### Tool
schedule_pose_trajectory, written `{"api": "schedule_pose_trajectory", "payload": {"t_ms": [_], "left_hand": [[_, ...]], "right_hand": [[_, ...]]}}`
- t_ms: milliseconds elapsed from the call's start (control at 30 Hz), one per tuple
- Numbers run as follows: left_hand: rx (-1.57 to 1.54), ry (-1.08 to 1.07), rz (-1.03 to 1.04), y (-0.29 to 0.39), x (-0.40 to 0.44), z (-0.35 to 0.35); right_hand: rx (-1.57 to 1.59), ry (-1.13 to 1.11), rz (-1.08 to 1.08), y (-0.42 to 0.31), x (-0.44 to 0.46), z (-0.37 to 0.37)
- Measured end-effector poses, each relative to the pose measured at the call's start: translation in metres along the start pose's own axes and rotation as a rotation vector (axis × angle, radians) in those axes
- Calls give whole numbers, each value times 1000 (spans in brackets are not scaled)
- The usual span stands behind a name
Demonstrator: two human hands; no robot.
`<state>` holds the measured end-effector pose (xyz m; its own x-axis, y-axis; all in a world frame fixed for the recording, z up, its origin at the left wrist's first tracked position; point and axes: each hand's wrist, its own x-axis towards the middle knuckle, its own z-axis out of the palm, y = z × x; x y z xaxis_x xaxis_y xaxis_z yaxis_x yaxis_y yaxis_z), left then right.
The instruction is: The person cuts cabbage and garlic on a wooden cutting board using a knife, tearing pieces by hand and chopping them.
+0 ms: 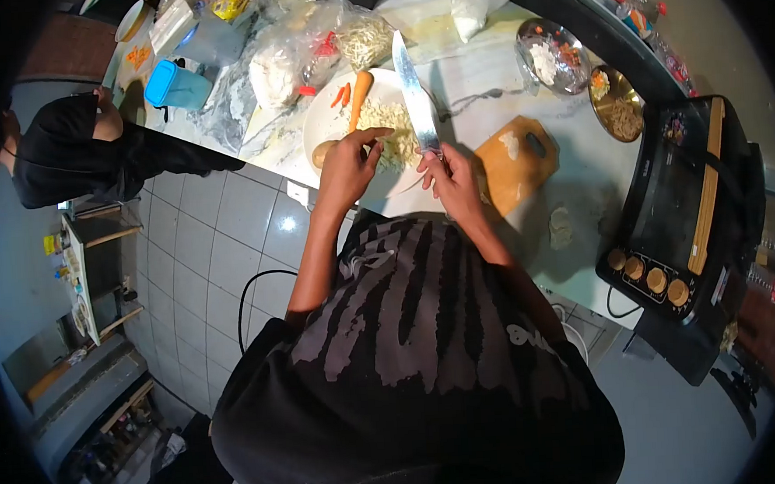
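My right hand (451,182) grips the handle of a large kitchen knife (415,91), its blade pointing up and away from me. Over the near left part of a white plate (318,116) is my left hand (351,163), open, its fingers stretched toward the right and holding nothing I can see. Finely chopped pale pieces (386,119) are heaped on the plate. Beside them lie a whole carrot (361,94), a few red chilies (341,95) and a round brownish item (321,153) partly behind my left hand.
A wooden cutting board (509,179) lies right of the plate. Beyond it are two metal bowls (590,54) (614,132) of ingredients and a black toaster oven (666,210). Plastic bags (278,68) and a blue-lidded container (178,86) crowd the left. Another person (67,149) stands there.
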<state>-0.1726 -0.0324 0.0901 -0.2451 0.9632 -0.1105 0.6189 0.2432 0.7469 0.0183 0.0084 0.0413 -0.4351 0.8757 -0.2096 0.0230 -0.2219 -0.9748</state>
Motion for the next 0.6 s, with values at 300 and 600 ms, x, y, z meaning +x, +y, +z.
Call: {"api": "schedule_pose_trajectory", "payload": {"t_ms": [300, 600], "left_hand": [[-38, 83, 135, 2, -2, 12], [-57, -81, -39, 5, -7, 6]], "right_hand": [[-79, -29, -60, 7, -10, -3], [-145, -5, -72, 4, -11, 0]]}}
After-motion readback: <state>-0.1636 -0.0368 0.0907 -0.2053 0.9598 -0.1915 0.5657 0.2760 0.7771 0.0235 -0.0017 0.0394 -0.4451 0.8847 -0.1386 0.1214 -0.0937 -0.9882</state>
